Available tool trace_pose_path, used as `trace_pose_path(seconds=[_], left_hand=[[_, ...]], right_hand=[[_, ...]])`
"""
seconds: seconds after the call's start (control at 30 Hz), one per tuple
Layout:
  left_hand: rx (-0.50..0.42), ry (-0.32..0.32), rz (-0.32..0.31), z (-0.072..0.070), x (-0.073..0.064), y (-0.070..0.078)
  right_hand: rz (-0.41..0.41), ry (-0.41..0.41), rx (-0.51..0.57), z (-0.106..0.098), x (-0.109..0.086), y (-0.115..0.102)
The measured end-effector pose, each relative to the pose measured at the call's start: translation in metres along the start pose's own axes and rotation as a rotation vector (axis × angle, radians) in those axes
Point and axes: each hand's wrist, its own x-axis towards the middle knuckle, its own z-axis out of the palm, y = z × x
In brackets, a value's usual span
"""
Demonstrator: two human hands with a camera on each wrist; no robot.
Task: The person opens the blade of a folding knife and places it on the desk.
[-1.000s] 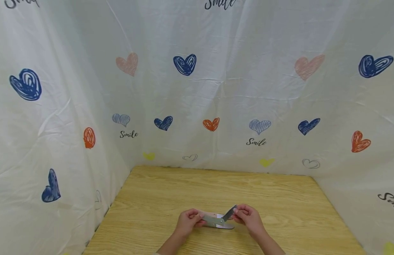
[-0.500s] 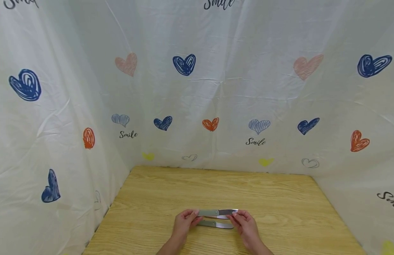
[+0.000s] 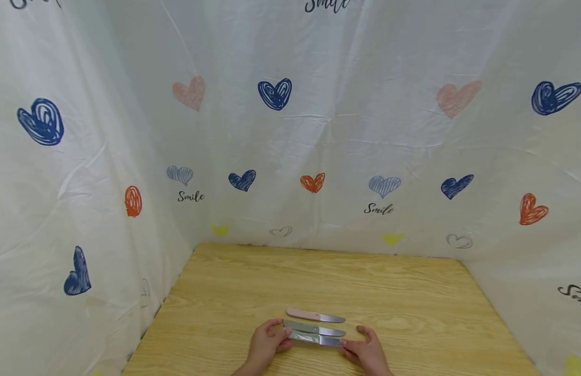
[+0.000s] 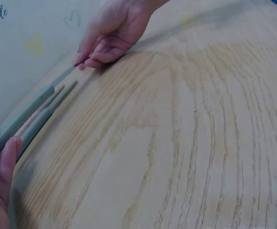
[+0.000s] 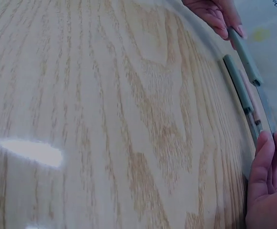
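Note:
My left hand [image 3: 264, 344] pinches the handle end of a green-handled folding knife [image 3: 305, 337], nearest my body. At its other end, my right hand [image 3: 367, 352] holds the blade tip between thumb and finger. The blade is unfolded, in line with the handle. Both wrist views show this knife slightly raised above the others. Just beyond it lies a second green-handled folding knife [image 3: 301, 327], its blade out. Farther back, a pink-handled knife [image 3: 304, 314] lies with its blade also pointing right. All three are roughly parallel.
The knives are on a wood-grain table [image 3: 328, 282] near its front. A white curtain [image 3: 337, 156] printed with hearts and "Smile" surrounds the back and sides. Glare [image 5: 31, 151] shows on the tabletop in the right wrist view.
The held knife's blade was angled against its handle, then swung out straight. Both hands have since brought it toward my body, from above the other knives to the near side of them.

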Motion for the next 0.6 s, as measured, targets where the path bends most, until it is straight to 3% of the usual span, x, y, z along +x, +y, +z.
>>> trace_pose_path(seconds=[0.23, 0.47, 0.6], left_hand=[[0.178, 0.067, -0.007, -0.003, 0.0, -0.009], [0.247, -0.011, 0.046, -0.005, -0.001, -0.009], [0.275, -0.033, 0.067, -0.005, -0.002, -0.008]], right_hand=[[-0.03, 0.112, -0.11, 0.009, -0.001, 0.003], [-0.03, 0.186, -0.347, 0.012, -0.005, 0.0], [-0.023, 0.201, -0.399, 0.012, -0.005, -0.002]])
